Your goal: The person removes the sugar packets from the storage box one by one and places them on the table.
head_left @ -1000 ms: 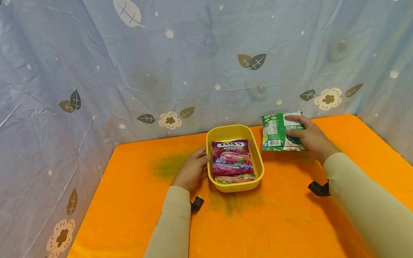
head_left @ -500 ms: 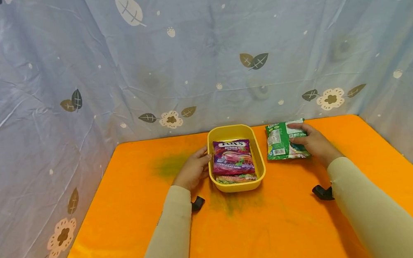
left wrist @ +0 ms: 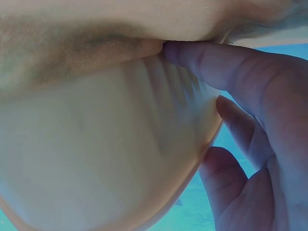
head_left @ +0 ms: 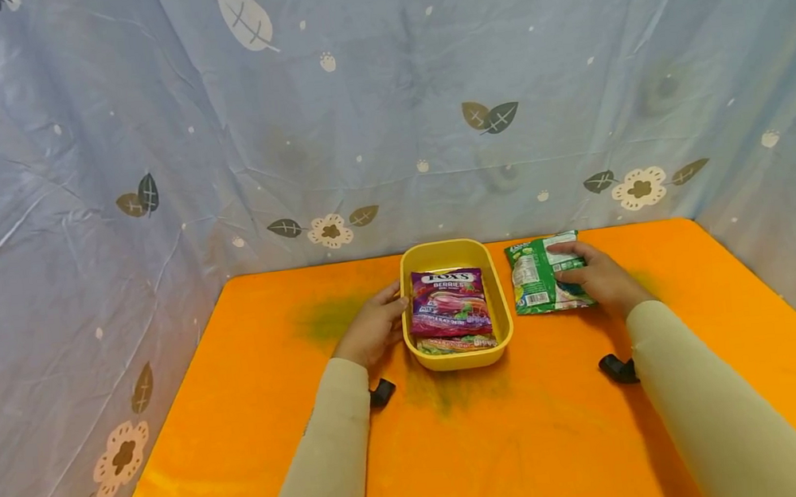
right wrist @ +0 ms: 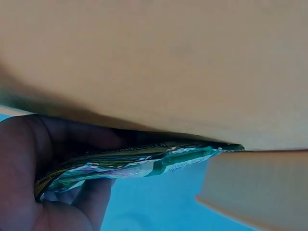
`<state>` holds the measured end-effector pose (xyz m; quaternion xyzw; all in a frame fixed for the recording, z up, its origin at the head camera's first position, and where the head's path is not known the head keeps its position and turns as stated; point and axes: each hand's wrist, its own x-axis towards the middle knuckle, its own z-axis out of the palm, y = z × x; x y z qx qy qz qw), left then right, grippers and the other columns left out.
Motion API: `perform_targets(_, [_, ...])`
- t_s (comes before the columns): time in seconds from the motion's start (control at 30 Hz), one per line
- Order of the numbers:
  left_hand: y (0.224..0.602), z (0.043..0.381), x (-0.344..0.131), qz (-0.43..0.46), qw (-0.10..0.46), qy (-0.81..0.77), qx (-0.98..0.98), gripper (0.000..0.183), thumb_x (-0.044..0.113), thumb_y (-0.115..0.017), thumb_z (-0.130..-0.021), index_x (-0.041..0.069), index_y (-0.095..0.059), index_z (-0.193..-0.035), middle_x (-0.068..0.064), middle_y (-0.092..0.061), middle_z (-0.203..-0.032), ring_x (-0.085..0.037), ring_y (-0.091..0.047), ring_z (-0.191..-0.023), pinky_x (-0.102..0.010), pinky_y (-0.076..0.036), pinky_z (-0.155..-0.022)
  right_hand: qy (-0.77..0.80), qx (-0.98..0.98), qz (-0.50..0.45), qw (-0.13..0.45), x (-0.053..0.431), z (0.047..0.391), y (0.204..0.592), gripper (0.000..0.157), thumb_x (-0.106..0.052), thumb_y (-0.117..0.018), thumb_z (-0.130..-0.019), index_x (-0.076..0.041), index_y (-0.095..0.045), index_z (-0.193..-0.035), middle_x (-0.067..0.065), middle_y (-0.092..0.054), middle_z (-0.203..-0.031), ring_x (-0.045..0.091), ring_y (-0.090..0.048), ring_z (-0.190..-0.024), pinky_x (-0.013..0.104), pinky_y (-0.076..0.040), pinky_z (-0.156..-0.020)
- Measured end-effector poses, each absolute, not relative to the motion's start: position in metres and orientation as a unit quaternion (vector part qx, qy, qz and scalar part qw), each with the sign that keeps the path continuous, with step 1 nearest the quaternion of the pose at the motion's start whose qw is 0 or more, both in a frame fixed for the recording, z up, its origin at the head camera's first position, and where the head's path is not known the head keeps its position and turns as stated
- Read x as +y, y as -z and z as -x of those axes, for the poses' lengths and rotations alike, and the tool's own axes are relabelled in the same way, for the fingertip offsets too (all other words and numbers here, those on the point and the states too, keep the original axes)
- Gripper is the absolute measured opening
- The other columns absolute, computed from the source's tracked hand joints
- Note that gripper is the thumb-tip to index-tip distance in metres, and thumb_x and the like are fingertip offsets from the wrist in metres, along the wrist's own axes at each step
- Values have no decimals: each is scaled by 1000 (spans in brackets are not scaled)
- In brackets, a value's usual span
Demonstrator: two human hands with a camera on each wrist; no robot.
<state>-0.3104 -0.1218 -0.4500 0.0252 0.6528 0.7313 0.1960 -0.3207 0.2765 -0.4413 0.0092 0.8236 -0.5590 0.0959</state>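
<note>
A yellow tub point(head_left: 454, 361) stands at the middle of the table. Inside it a purple FOX'S Berries candy bag point(head_left: 450, 307) lies face up over another candy bag point(head_left: 459, 344), of which only the near edge shows. My left hand point(head_left: 371, 327) touches the tub's left side from outside; in the left wrist view its fingers point(left wrist: 207, 60) rest along the outer wall. To the tub's right, my right hand point(head_left: 602, 273) pinches a green candy bag point(head_left: 536, 279) by its right side, printed back up, close over the table. The right wrist view shows the thumb and fingers on opposite faces of this bag.
The table point(head_left: 304, 465) has an orange cloth with dark greenish patches. A blue-grey curtain point(head_left: 382, 82) with leaf and flower prints hangs behind it and at both sides. Black wrist mounts point(head_left: 618, 370) stick out from the sleeves.
My right hand has brought the green candy bag down and nearer to me, with a slight turn of the bag. The left hand and the tub have stayed in place.
</note>
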Motion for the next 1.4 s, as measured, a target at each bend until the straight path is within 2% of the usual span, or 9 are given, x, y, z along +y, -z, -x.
perform_targets(0.13, [450,311,-121,-26,196,-736,648,51,19,-49,-101,21,-35,-150,-10,-57,-128,-26,-61,-107,-40,-51,-86,520,849,8,90,278,327,445,56,-22,-58,-97,-24,-35,-148,16,-32,-143,33,-50,-103,36,-48,-81])
perform_targets(0.4, [449,310,-120,-26,190,-731,654,50,19,-48,-102,19,-35,-150,-11,-58,-126,-26,-61,-107,-40,-52,-85,473,874,13,107,276,331,438,53,-20,-55,-98,-21,-34,-147,20,-36,-138,34,-51,-100,37,-48,-81])
perform_targets(0.5, [448,308,-119,-27,192,-730,655,50,19,-48,-102,20,-35,-150,-11,-57,-127,-27,-62,-106,-41,-51,-86,474,873,9,111,276,330,436,57,-17,-55,-97,-18,-31,-149,22,-31,-143,36,-48,-105,44,-45,-87])
perform_targets(0.63, [448,308,-119,-29,190,-733,653,51,19,-48,-102,19,-33,-151,-11,-54,-131,-27,-61,-108,-41,-51,-86,464,880,5,101,276,331,435,64,-15,-60,-95,-14,-27,-150,24,-20,-150,42,-37,-119,57,-32,-99])
perform_targets(0.73, [448,308,-119,-29,187,-733,654,52,19,-48,-101,18,-33,-151,-10,-52,-133,-27,-60,-108,-41,-51,-86,445,891,2,91,277,332,435,68,-15,-63,-93,-13,-27,-150,25,-18,-151,44,-31,-125,61,-26,-102])
perform_targets(0.93, [449,308,-120,-28,191,-736,649,51,19,-48,-101,19,-34,-150,-12,-55,-129,-27,-61,-107,-41,-51,-86,417,905,4,85,280,331,437,73,-17,-65,-91,-15,-25,-153,25,-13,-154,48,-23,-132,65,-27,-100])
perform_targets(1.07, [449,308,-120,-31,190,-736,649,51,19,-48,-101,19,-35,-150,-12,-57,-128,-27,-62,-106,-41,-51,-86,416,905,3,84,283,329,437,76,-19,-66,-91,-15,-24,-153,25,-12,-154,50,-23,-132,65,-28,-99])
perform_targets(1.2, [450,308,-121,-39,190,-738,647,50,18,-47,-102,20,-34,-150,-11,-56,-129,-27,-62,-107,-41,-51,-86,417,906,-1,78,286,327,437,75,-19,-67,-90,-15,-25,-153,26,-14,-153,49,-24,-132,63,-29,-100])
perform_targets(1.4, [449,308,-121,-34,195,-738,645,50,19,-47,-102,22,-34,-150,-9,-57,-129,-27,-62,-106,-41,-51,-86,403,912,-10,70,292,326,436,74,-18,-66,-90,-14,-26,-152,26,-21,-151,49,-22,-132,65,-23,-102])
